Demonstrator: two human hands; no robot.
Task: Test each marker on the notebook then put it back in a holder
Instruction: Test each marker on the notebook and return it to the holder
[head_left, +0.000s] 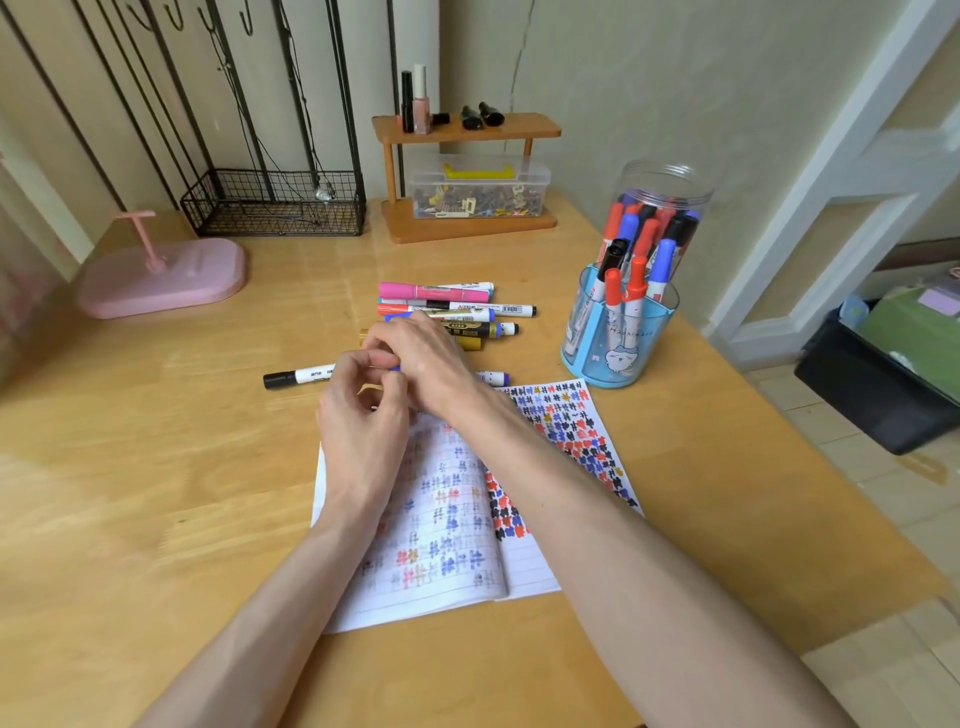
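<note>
- A person's two hands meet over the far edge of an open notebook (447, 545) on a wooden table (156, 493), both grasping a blue marker (493, 376).
- The right hand (423, 358) is curled palm-down round the marker. Only the marker's blue tail end shows, poking out to the right from under the wrist.
- The left hand (363, 421) has its fingers bent inward and its thumb and fingertips pinched on a sliver of blue between the two hands. Whether that sliver is cap or barrel cannot be made out.
- The marker's tip and most of its body are hidden by the hands.
- The notebook lies beneath both forearms, its lined pages filled with rows of small test marks in blue, red, black and gold. The arms cover part of both pages.
- A black-capped marker (291, 378) lies on the table just left of the hands, its white barrel running in behind the left fingers.
- A loose pile of markers (457, 312) sits just beyond the hands, a pink one at the back. The right hand covers the near edge of the pile.
- A blue divided holder (613, 358) with a cartoon cat stands to the right of the pile, holding red-, blue- and black-capped markers.
- A clear plastic jar (670, 182) of more markers stands directly behind the holder.
- Along the wall are a wooden shelf (519, 127) with nail polish bottles on top, a clear box of small clips (478, 197) under it, a black wire basket (275, 210) and a pink stand (166, 275).
</note>
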